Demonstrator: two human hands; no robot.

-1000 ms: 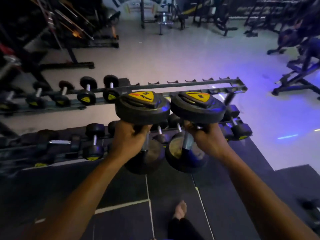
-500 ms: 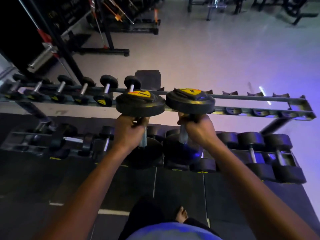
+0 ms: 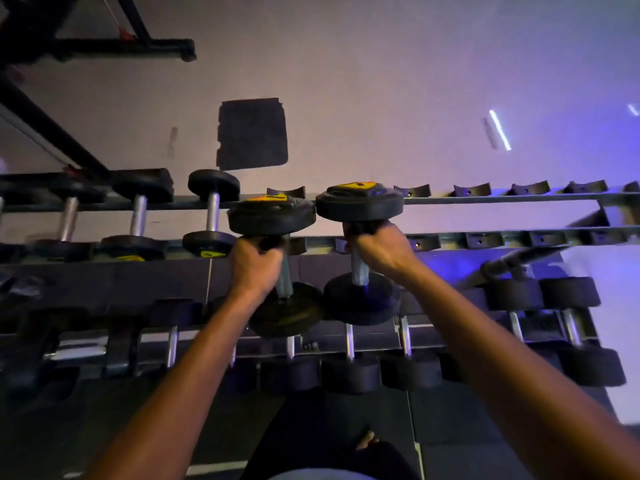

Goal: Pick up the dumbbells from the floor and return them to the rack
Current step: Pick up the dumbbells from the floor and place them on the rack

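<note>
I hold two black dumbbells with yellow end labels, one in each hand, side by side over the rack. My left hand [image 3: 254, 268] grips the handle of the left dumbbell [image 3: 272, 216]. My right hand [image 3: 379, 249] grips the handle of the right dumbbell [image 3: 360, 202]. Both dumbbells point away from me, their far heads level with the top shelf of the rack [image 3: 502, 199], their near heads above the lower shelf. Directly under them the top shelf has bare black cradles.
To the left on the top shelf sit several smaller dumbbells [image 3: 213, 211]. The lower shelf carries a row of larger dumbbells [image 3: 568, 320]. A dark floor patch [image 3: 252, 133] lies beyond the rack. A machine frame [image 3: 52, 46] stands at the upper left. My foot [image 3: 365, 439] is below.
I have stepped closer to the rack and the view has tilted down. Both dumbbells have moved forward and now hang over the top shelf's bare cradles.
</note>
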